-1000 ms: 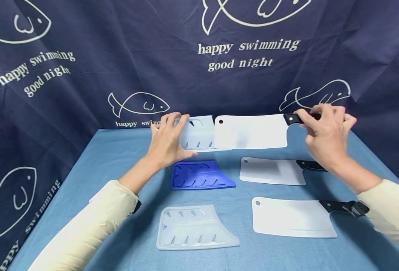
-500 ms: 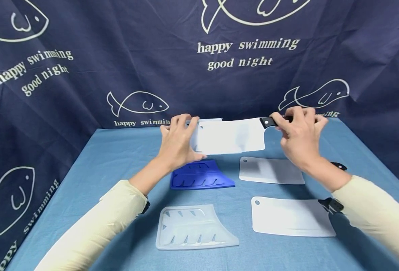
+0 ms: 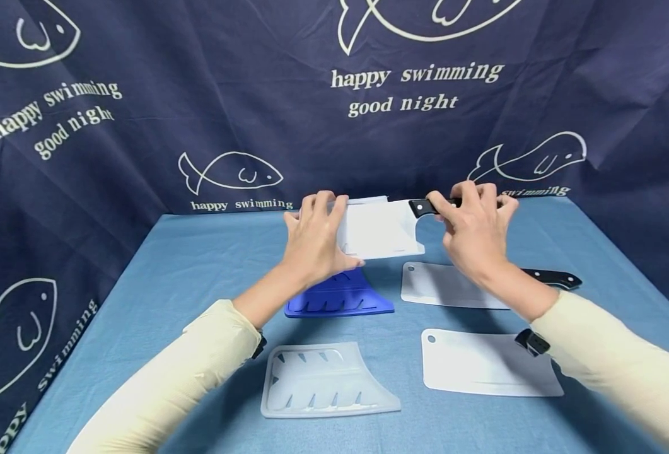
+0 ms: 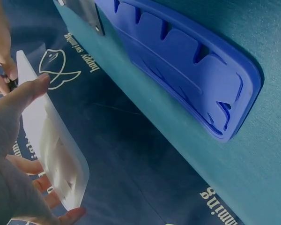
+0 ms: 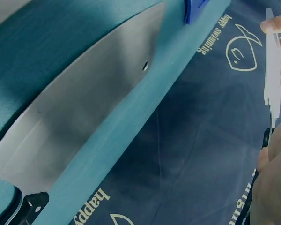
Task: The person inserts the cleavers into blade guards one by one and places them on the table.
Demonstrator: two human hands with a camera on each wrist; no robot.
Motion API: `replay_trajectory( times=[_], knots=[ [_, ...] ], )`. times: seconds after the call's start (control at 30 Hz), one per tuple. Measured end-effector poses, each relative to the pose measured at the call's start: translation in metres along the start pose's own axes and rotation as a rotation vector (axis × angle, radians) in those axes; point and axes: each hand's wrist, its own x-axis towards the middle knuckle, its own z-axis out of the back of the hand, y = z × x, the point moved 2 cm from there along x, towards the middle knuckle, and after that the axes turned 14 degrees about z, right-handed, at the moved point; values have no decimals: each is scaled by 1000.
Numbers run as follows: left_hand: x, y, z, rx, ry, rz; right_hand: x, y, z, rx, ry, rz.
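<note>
My left hand (image 3: 317,243) grips a translucent white blade sheath (image 4: 72,161) by its closed end, thumb below and fingers over the top edge. The cleaver's blade (image 3: 382,227) lies mostly within that sheath, level above the table. Its black handle (image 3: 422,207) is pinched by my right hand (image 3: 476,230), which hides the handle's far end. Just below the left hand, a blue blade sheath (image 3: 340,299) lies on the cloth. Under the right forearm are a second cleaver (image 3: 439,285) and, closer to me, a third cleaver (image 3: 476,364), its handle hidden by the sleeve.
Another translucent white sheath (image 3: 325,384) lies at the front, left of the third cleaver. Blue cloth (image 3: 158,302) covers the table. A dark blue curtain (image 3: 255,82) with fish drawings and lettering hangs behind its far edge.
My right hand has moved left, sliding the cleaver's blade into the white sheath. The left hand has shifted slightly right with the sheath. Things on the table have stayed put.
</note>
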Motion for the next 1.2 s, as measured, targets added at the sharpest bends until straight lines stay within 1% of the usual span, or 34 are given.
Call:
replay_trajectory(
  times=[0.27, 0.4, 0.53, 0.7, 0.77, 0.9, 1.07, 1.2],
  knots=[
    [3, -1, 0, 26, 26, -18, -2, -2, 2, -5, 11, -15],
    [4, -1, -2, 33, 50, -11, -3, -3, 0, -5, 29, -26],
    [6, -2, -3, 39, 70, -2, -3, -6, -2, -3, 27, -30],
    [12, 0, -7, 61, 98, 2, -2, -10, -7, -6, 37, -42],
    [16, 1, -10, 71, 118, 3, -1, -12, -10, -5, 57, -57],
    [23, 5, -19, 71, 177, 9, 0, -16, -19, 12, 113, -99],
    [30, 10, -33, 74, 274, 21, -1, -23, -32, 30, 209, -141],
    [36, 12, -43, 94, 340, 23, -3, -28, -42, 44, 307, -167]
  ],
)
